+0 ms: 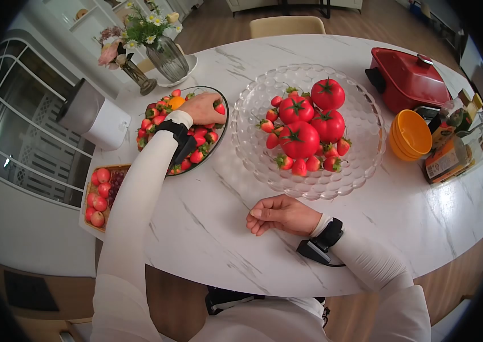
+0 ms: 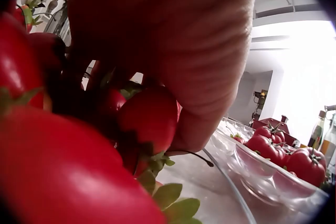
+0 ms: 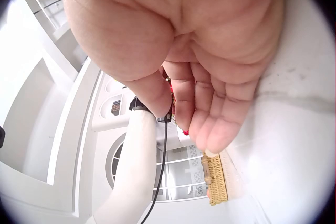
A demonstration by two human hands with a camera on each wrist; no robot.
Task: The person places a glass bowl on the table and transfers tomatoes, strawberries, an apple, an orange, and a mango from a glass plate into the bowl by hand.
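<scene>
My left hand (image 1: 200,109) reaches into a glass bowl (image 1: 225,122) full of red strawberries (image 1: 199,155), its fingers curled down. A strawberry (image 1: 218,106) shows at its fingertips. In the left wrist view, another strawberry (image 2: 149,116) with green leaves and a stem lies under the palm beside the thumb; the fingertips are mostly in shadow. My right hand (image 1: 284,215) rests on its side on the white marbled table, fingers loosely curled and holding nothing. Just beyond it, a scalloped clear glass dish (image 1: 361,165) bears several large tomatoes (image 1: 300,139) with strawberries around them.
At the left are a basket (image 1: 104,227) of red fruit and grapes and a white appliance (image 1: 100,119). Flower vases (image 1: 167,60) stand behind the bowl. To the right are a red cooker (image 1: 410,80), orange bowls (image 1: 410,134) and several bottles and jars (image 1: 447,162).
</scene>
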